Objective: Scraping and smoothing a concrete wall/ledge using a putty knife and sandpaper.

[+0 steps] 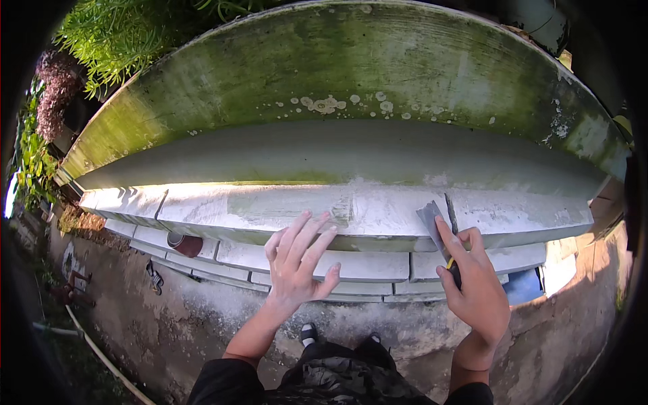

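Observation:
My right hand (pixel 476 286) grips a putty knife (pixel 430 220) with a black and yellow handle, index finger laid along the metal blade. Its blade tip lies over a whitened, dusty ledge (pixel 390 212), left of a dark vertical joint (pixel 450 212). My left hand (pixel 298 263), pale with dust, holds nothing. Its fingers are spread above the ledge's front edge, close to a greenish scraped patch (pixel 283 210); whether the fingertips touch it I cannot tell. Behind the ledge rises a curved wall (pixel 354 66) stained with green algae and pale lichen spots.
Lower white tiers (pixel 314 260) step down below the ledge. A reddish-brown can (pixel 186 245) stands on one at left. Footwear (pixel 155 278) and a pale hose (pixel 101 349) lie on the concrete ground (pixel 202 324). Leafy plants (pixel 116 40) overhang the upper left.

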Demonstrator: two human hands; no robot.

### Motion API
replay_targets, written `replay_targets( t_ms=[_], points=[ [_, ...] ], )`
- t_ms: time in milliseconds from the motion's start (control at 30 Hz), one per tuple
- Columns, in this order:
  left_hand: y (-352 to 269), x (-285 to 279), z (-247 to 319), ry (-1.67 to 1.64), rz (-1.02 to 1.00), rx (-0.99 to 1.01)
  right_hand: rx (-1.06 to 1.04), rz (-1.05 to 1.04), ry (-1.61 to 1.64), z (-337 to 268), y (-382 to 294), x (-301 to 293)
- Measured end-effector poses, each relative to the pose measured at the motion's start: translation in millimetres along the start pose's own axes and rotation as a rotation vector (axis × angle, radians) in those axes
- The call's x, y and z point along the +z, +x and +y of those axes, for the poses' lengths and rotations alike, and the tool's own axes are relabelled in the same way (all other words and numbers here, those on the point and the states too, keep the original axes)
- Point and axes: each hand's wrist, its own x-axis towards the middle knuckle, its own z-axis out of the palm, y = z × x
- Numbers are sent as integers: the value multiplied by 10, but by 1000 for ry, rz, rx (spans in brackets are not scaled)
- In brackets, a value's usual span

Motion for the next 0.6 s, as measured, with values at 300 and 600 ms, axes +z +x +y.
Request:
replay_targets(
  t_ms=[300,600],
  points=[
    [403,220,400,-29,-400,84,8,-124,618,845,-497,-1],
    [116,-129,-237,250,-24,-237,600,-368,1046,1850,-2075,1046]
  ],
)
